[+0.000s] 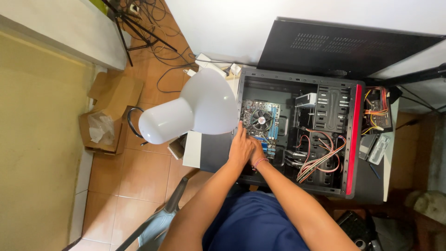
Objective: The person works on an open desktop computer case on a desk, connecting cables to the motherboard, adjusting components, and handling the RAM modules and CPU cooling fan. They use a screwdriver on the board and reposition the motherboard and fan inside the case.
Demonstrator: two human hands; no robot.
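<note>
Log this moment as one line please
left hand on motherboard edge | right hand beside it | computer case open | lamp overhead

Both my bare forearms stretch forward and converge, wrists close together. My left hand (240, 148) lies palm down, fingers (241, 132) extended forward. My right hand (257, 149) sits just beside it, partly tucked behind, its fingers hidden; a thin band circles that wrist.
</note>
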